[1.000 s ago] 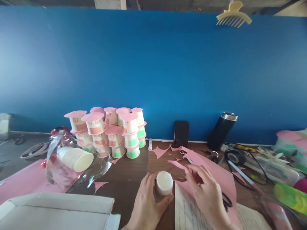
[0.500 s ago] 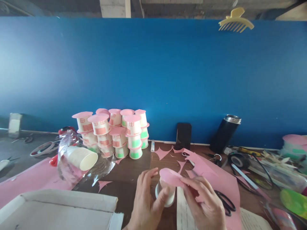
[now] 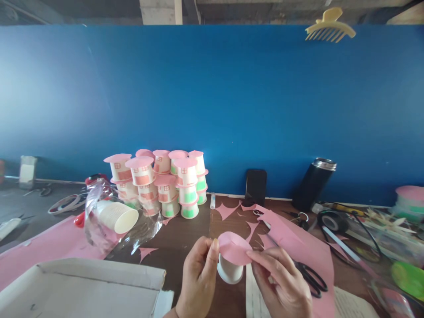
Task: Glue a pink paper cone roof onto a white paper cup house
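Holding pink disc (image 3: pixel 234 249) by opp. edges, just above & partly in front of white cup (image 3: pixel 230 274), set upside down on brown table (image 3: pixel 187 234). Pinching disc's left edge w/ L hand (image 3: pixel 200 274), thumb vs. fingertip; pinching right edge w/ R hand (image 3: pixel 281 278), thumb mostly hidden. Can't tell whether touching cup yet. For a good fit, prob. best to level disc first: tilted now, w/ slight bend across it. Tension edges v. lightly, no hard pull; likely thin paper, so easy to crease. Line up by eye over cup's base, hidden under disc from this angle, so maybe lean fwd to check. Aim for approx. equal overhang all round, like on capped cups (image 3: pixel 166 192) stacked back left. Then lower straight down, no sideways nudge, cup prob. v. light & quick to tip. Press from center outward w/ one fingertip, steadying cup wall w/ other hand. Can't tell re: glue on base; worth checking before contact, to avoid wrinkling paper by shifting it afterward. Mind scissors (image 3: pixel 314 281) just beside R hand, plus loose pink scraps (image 3: pixel 226 211) behind cup: easy to snag.
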The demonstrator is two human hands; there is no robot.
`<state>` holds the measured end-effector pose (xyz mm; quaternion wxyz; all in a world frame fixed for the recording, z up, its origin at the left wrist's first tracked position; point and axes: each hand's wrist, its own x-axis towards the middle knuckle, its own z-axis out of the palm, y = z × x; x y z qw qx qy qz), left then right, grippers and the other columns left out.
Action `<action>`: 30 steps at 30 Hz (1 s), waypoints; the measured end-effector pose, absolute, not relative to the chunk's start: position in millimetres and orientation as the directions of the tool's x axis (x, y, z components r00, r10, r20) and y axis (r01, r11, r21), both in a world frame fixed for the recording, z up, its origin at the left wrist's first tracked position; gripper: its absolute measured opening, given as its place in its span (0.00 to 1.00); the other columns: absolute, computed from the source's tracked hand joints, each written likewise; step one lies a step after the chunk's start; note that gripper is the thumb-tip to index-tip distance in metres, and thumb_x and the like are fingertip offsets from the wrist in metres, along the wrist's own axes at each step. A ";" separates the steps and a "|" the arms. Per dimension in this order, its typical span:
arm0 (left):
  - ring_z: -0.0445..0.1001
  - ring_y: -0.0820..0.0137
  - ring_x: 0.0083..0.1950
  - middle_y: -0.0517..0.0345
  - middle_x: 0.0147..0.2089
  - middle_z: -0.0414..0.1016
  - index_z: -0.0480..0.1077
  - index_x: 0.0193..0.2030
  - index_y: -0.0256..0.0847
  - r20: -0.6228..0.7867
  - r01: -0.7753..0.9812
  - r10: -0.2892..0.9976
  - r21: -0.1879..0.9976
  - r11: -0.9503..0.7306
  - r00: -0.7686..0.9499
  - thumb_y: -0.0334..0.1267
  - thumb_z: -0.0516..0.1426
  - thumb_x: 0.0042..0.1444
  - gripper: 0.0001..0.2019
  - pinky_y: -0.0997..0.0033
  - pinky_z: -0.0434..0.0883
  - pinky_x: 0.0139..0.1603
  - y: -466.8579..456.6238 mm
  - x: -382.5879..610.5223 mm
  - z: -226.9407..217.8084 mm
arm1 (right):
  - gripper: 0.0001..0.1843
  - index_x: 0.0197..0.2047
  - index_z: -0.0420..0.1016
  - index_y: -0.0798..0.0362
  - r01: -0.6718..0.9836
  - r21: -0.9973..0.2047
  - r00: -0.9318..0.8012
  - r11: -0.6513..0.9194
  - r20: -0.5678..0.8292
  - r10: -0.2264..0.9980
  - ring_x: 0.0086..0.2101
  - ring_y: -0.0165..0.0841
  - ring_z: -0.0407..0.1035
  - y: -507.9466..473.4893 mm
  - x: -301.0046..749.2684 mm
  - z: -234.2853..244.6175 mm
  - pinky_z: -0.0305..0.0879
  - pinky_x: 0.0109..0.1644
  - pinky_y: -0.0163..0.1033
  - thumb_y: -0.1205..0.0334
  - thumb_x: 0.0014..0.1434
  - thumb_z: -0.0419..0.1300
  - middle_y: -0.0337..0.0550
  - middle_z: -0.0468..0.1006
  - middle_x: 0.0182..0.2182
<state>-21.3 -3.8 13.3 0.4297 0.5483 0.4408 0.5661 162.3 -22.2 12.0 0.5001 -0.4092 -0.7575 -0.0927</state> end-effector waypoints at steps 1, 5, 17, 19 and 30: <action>0.54 0.73 0.28 0.65 0.25 0.55 0.58 0.25 0.42 0.235 0.013 0.972 0.972 -0.235 -0.019 0.50 0.52 0.63 0.19 0.75 0.58 0.29 -3.8 -21.8 13.5 | 0.20 0.50 0.73 0.51 0.712 -0.260 -0.178 0.652 0.832 0.526 0.33 0.30 0.70 -22.3 162.2 11.5 0.70 0.33 0.34 0.79 0.59 0.57 0.44 0.74 0.35; 0.56 0.73 0.29 0.64 0.25 0.59 0.63 0.26 0.41 0.187 -0.043 0.982 0.982 -0.186 0.012 0.52 0.54 0.61 0.19 0.75 0.58 0.30 -1.9 -22.8 14.1 | 0.20 0.51 0.72 0.49 0.707 -0.280 -0.180 0.649 0.817 0.548 0.32 0.29 0.70 -24.2 160.6 11.3 0.69 0.35 0.35 0.77 0.59 0.57 0.42 0.73 0.34; 0.43 0.79 0.23 0.70 0.21 0.51 0.61 0.26 0.40 -0.117 -0.474 0.987 0.867 0.154 0.107 0.52 0.63 0.52 0.20 0.79 0.45 0.21 14.0 -25.0 2.4 | 0.19 0.48 0.69 0.51 0.267 -0.961 0.271 0.070 0.145 0.952 0.23 0.28 0.67 -16.1 167.3 15.5 0.68 0.27 0.34 0.46 0.62 0.55 0.43 0.78 0.36; 0.41 0.80 0.23 0.71 0.21 0.50 0.62 0.26 0.40 -0.143 -0.525 0.984 0.832 0.178 0.108 0.51 0.65 0.51 0.20 0.80 0.43 0.20 15.4 -25.1 1.3 | 0.20 0.49 0.69 0.51 0.248 -0.968 0.227 0.042 0.100 0.969 0.21 0.27 0.65 -16.3 164.4 17.2 0.67 0.26 0.34 0.46 0.61 0.55 0.44 0.79 0.38; 0.42 0.83 0.21 0.71 0.20 0.53 0.64 0.27 0.38 -0.206 -0.527 0.973 0.818 0.229 0.104 0.50 0.68 0.45 0.21 0.82 0.40 0.19 16.6 -21.8 2.6 | 0.19 0.48 0.69 0.52 0.233 -0.972 0.178 0.036 0.079 0.981 0.20 0.26 0.65 -21.1 158.7 17.6 0.64 0.23 0.32 0.48 0.61 0.55 0.44 0.80 0.37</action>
